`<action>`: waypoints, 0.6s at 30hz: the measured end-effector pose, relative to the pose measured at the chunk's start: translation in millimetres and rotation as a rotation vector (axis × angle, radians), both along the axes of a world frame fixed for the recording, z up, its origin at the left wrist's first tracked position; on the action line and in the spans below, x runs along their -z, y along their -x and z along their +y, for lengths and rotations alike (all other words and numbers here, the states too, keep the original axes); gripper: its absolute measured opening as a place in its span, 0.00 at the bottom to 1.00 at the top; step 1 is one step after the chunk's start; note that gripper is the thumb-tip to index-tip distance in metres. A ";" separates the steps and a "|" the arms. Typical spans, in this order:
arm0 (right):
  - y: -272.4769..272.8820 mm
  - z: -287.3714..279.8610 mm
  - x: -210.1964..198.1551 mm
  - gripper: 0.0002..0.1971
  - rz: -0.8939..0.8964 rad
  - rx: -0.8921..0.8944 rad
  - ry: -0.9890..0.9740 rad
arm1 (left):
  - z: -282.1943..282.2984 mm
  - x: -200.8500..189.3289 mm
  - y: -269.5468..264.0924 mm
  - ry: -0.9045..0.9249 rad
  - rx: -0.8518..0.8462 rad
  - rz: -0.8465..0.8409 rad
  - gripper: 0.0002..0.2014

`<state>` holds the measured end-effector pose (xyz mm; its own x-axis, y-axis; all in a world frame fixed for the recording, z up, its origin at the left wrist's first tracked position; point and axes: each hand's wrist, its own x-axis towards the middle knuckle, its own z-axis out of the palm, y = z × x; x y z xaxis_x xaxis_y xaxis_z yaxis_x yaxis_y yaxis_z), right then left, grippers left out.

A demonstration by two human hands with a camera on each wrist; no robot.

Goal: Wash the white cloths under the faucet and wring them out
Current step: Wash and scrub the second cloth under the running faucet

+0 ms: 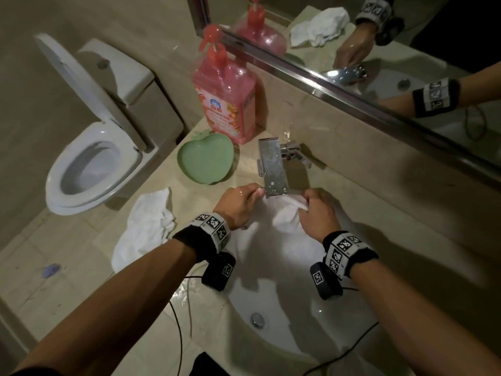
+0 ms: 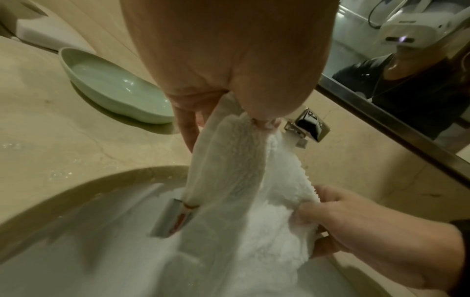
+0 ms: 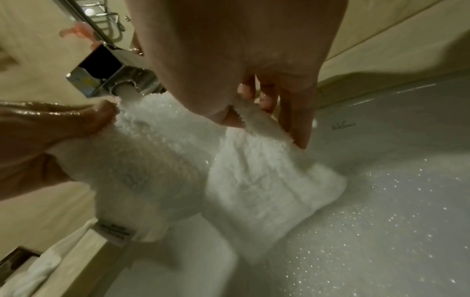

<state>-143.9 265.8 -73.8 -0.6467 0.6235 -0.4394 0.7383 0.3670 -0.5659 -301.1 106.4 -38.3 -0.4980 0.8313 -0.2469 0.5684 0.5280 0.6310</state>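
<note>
A white fluffy cloth (image 1: 284,215) hangs spread under the chrome faucet (image 1: 273,169) over the white sink (image 1: 284,294). My left hand (image 1: 238,204) pinches its left top edge, and my right hand (image 1: 317,215) pinches its right top edge. Water runs from the faucet spout (image 3: 122,88) onto the cloth (image 3: 162,160). In the left wrist view the cloth (image 2: 241,180) drapes down into the basin, a small label at its lower edge. A second white cloth (image 1: 146,226) lies crumpled on the counter left of the sink.
A green apple-shaped dish (image 1: 206,161) and a pink soap pump bottle (image 1: 225,99) stand behind the second cloth. A mirror (image 1: 379,50) runs along the back wall. An open toilet (image 1: 92,164) stands at the left. Black cables (image 1: 179,335) trail over the wet counter edge.
</note>
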 end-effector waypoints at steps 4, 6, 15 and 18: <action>4.7 2.2 4.2 0.06 -0.062 -0.024 -0.049 | -8.4 0.6 3.1 -0.008 -0.032 0.020 0.18; 11.2 2.7 7.2 0.07 -0.070 -0.091 -0.061 | -15.1 1.7 6.7 0.010 -0.063 0.041 0.18; 20.3 4.5 30.6 0.26 -0.124 -0.239 0.135 | -48.2 -0.6 25.4 -0.028 -0.245 -0.036 0.17; 15.4 11.6 31.8 0.20 -0.107 -0.254 0.105 | -54.5 -2.3 27.9 -0.009 -0.266 -0.049 0.18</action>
<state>-159.3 277.4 -105.6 -0.7228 0.3950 -0.5670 0.6878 0.4911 -0.5346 -328.9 51.9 -36.0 -0.6870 0.6747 -0.2697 0.3786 0.6492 0.6596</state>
